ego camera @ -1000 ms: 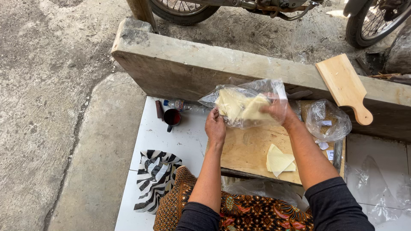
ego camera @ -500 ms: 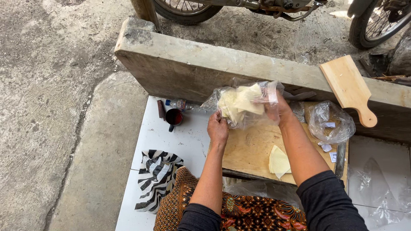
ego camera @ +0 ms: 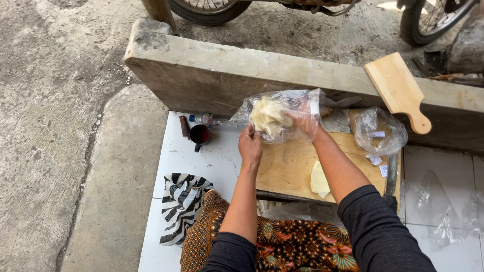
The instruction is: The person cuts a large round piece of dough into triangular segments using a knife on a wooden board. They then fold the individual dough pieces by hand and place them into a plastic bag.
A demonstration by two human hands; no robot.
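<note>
Seated low on white tiles (ego camera: 217, 166), with a wooden cutting board (ego camera: 287, 166) drawn close in front of the lap for easy reach. Left hand (ego camera: 250, 147) pinching the near left edge of a clear plastic bag (ego camera: 282, 116), fingers closed on the film to hold the mouth taut. Right hand (ego camera: 302, 123) pushed inside that bag from the right, wrapped in plastic; how far open, cannot tell, though apparently among the pale yellow pieces (ego camera: 267, 117) within. Bag held raised over the far edge of the board, just before the concrete curb (ego camera: 252, 65). One pale slice (ego camera: 319, 180) lying on the board's near right part. Second knotted bag (ego camera: 379, 131) parked at the far right corner, out of the way. Wooden paddle (ego camera: 398, 90) resting on the curb; small dark cup (ego camera: 200, 135) to the left on the tiles.
</note>
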